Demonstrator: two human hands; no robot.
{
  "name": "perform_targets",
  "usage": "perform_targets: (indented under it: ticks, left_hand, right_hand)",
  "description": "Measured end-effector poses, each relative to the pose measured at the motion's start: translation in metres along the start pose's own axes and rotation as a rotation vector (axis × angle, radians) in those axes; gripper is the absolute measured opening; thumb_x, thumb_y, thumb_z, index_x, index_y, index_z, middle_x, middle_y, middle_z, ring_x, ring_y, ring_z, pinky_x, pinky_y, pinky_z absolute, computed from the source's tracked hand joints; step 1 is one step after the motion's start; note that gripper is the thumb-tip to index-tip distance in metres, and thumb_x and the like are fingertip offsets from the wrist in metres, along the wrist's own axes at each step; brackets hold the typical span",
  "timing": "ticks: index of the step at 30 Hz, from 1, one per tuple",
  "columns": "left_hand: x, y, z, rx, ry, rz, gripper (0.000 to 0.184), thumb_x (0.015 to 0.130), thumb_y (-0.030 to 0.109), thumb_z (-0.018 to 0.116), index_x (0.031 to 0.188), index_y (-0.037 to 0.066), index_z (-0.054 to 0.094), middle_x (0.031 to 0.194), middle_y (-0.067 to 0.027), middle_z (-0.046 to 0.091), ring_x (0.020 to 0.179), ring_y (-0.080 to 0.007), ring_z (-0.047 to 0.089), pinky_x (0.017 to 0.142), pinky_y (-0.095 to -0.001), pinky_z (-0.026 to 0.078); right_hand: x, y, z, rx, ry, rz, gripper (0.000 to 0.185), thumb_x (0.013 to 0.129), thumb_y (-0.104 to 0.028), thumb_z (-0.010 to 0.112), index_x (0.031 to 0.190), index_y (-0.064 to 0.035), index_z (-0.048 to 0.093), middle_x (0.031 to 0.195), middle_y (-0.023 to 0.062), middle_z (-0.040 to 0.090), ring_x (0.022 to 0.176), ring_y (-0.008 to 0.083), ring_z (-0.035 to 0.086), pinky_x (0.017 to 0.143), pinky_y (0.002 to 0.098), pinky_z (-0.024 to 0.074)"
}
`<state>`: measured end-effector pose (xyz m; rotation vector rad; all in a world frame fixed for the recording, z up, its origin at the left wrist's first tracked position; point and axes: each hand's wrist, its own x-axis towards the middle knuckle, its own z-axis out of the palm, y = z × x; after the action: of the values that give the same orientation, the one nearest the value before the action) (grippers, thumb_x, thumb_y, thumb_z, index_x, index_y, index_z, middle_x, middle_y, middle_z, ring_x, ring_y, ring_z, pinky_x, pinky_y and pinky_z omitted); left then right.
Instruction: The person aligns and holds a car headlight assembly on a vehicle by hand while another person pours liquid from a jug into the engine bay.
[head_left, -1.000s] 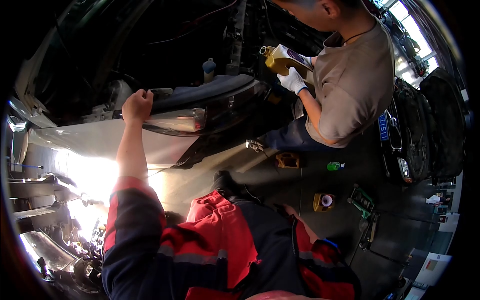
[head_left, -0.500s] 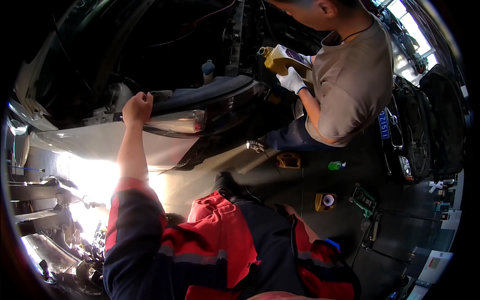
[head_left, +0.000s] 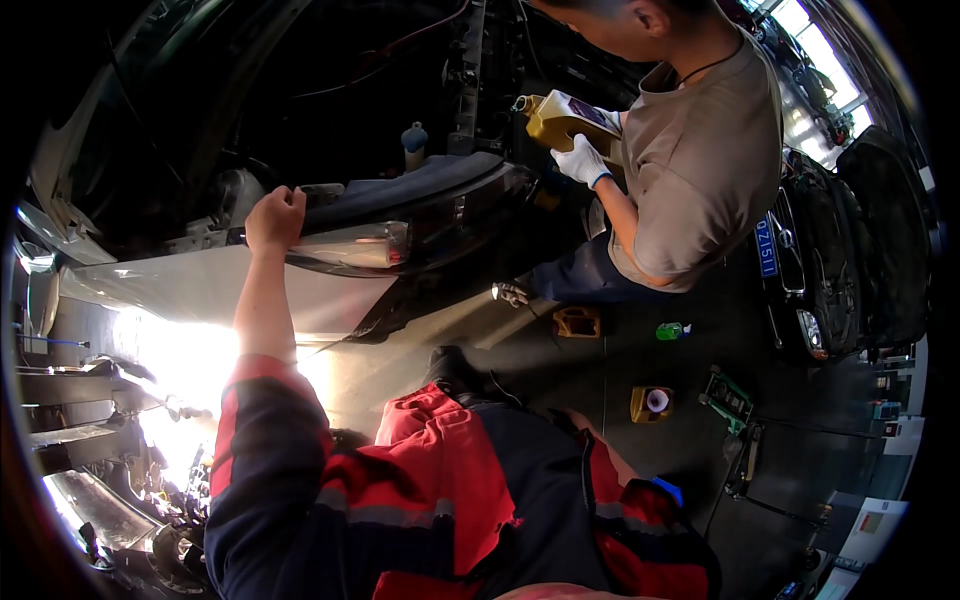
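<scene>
My left hand rests at the upper edge of the white car's fender, just left of the headlight. Its fingers are curled closed; anything inside them is hidden. My right forearm hangs beside my dark trousers, with the hand in shadow and its fingers not readable. Across the car's front corner, another person wears white gloves and holds a gold jug, tilted with its neck toward the engine bay. A blue-topped container stands upright in the bay.
On the floor are a gold jug, a green bottle, a gold container with a white round top and a green floor jack. A dark car stands at the right. Metal parts lie at the lower left.
The other person and the held jug have shifted very slightly left in view. My left hand keeps its place on the fender edge.
</scene>
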<state>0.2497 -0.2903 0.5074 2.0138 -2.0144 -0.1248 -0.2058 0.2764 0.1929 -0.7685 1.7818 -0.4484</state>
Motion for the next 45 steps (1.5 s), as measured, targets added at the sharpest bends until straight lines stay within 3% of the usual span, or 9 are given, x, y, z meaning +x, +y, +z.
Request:
perform_targets:
  ticks: [2, 5, 8, 20, 23, 27, 29, 41, 45]
  left_hand:
    - [0.000, 0.000, 0.000, -0.005, -0.001, -0.002, 0.039, 0.099, 0.043, 0.049, 0.094, 0.011, 0.070, 0.092, -0.0122, 0.074, 0.094, -0.0354, 0.069, 0.084, -0.0468, 0.053]
    - [-0.002, 0.002, -0.002, -0.006, 0.001, -0.006, 0.039, 0.100, 0.043, 0.048, 0.095, 0.011, 0.070, 0.088, -0.0115, 0.074, 0.092, -0.0346, 0.070, 0.084, -0.0461, 0.053]
    - [-0.003, 0.005, -0.007, -0.016, -0.021, -0.014, 0.040, 0.099, 0.043, 0.048, 0.095, 0.011, 0.070, 0.085, -0.0110, 0.074, 0.090, -0.0341, 0.070, 0.084, -0.0455, 0.053]
    - [0.000, -0.001, 0.002, -0.008, 0.007, -0.009, 0.039, 0.099, 0.044, 0.049, 0.095, 0.011, 0.071, 0.093, -0.0124, 0.074, 0.094, -0.0359, 0.069, 0.085, -0.0468, 0.053]
    - [0.000, -0.001, 0.001, -0.009, 0.007, -0.009, 0.039, 0.099, 0.043, 0.049, 0.094, 0.011, 0.071, 0.094, -0.0127, 0.074, 0.096, -0.0361, 0.068, 0.085, -0.0468, 0.053]
    - [0.000, -0.001, 0.001, -0.010, 0.013, -0.006, 0.038, 0.099, 0.042, 0.049, 0.094, 0.011, 0.070, 0.095, -0.0128, 0.074, 0.096, -0.0364, 0.068, 0.086, -0.0469, 0.053]
    - [0.000, -0.001, 0.002, -0.008, 0.015, -0.004, 0.039, 0.099, 0.043, 0.049, 0.094, 0.010, 0.070, 0.095, -0.0130, 0.074, 0.096, -0.0366, 0.068, 0.086, -0.0470, 0.053]
    - [0.002, -0.002, 0.003, -0.003, 0.017, -0.003, 0.039, 0.099, 0.043, 0.049, 0.094, 0.010, 0.071, 0.093, -0.0134, 0.074, 0.094, -0.0369, 0.069, 0.084, -0.0475, 0.053]
    - [0.001, -0.001, 0.001, -0.036, -0.028, -0.033, 0.039, 0.099, 0.043, 0.049, 0.095, 0.011, 0.071, 0.092, -0.0129, 0.074, 0.093, -0.0367, 0.069, 0.084, -0.0470, 0.053]
  right_hand:
    - [0.003, 0.004, -0.005, -0.300, -0.015, -0.156, 0.029, 0.101, -0.026, 0.056, 0.111, -0.0002, 0.066, 0.100, 0.0204, 0.071, 0.092, 0.0341, 0.069, 0.079, 0.0439, 0.0515]
    - [0.009, 0.008, -0.008, -0.356, -0.092, -0.036, 0.053, 0.094, -0.042, 0.063, 0.134, -0.0057, 0.065, 0.132, 0.0244, 0.065, 0.124, 0.0412, 0.061, 0.100, 0.0444, 0.0485]
    - [-0.002, 0.000, -0.006, -0.356, 0.004, -0.120, 0.030, 0.096, -0.026, 0.062, 0.112, -0.0006, 0.068, 0.108, 0.0259, 0.070, 0.106, 0.0393, 0.069, 0.084, 0.0455, 0.0517]
    - [-0.003, -0.002, -0.011, -0.317, -0.030, -0.083, 0.028, 0.103, -0.023, 0.052, 0.111, -0.0006, 0.068, 0.101, 0.0185, 0.072, 0.091, 0.0261, 0.068, 0.079, 0.0421, 0.0513]
    - [-0.008, -0.020, -0.010, -0.327, -0.020, 0.006, 0.029, 0.103, -0.024, 0.053, 0.112, -0.0013, 0.067, 0.102, 0.0192, 0.072, 0.092, 0.0273, 0.068, 0.079, 0.0419, 0.0513]
    - [-0.005, -0.020, -0.013, -0.113, -0.077, 0.235, 0.051, 0.096, -0.042, 0.062, 0.128, -0.0021, 0.066, 0.124, 0.0240, 0.068, 0.120, 0.0407, 0.063, 0.097, 0.0446, 0.0493]
    - [-0.002, -0.016, -0.014, -0.274, -0.103, 0.153, 0.051, 0.096, -0.041, 0.063, 0.128, -0.0021, 0.066, 0.123, 0.0238, 0.068, 0.119, 0.0398, 0.064, 0.096, 0.0442, 0.0497]
    - [-0.001, -0.011, -0.008, -0.260, -0.090, 0.021, 0.052, 0.095, -0.038, 0.062, 0.135, -0.0048, 0.064, 0.130, 0.0234, 0.067, 0.122, 0.0388, 0.063, 0.100, 0.0436, 0.0497]
    - [0.001, -0.009, -0.006, -0.354, -0.048, -0.051, 0.045, 0.093, -0.033, 0.068, 0.126, -0.0024, 0.067, 0.121, 0.0261, 0.069, 0.116, 0.0407, 0.065, 0.092, 0.0427, 0.0514]
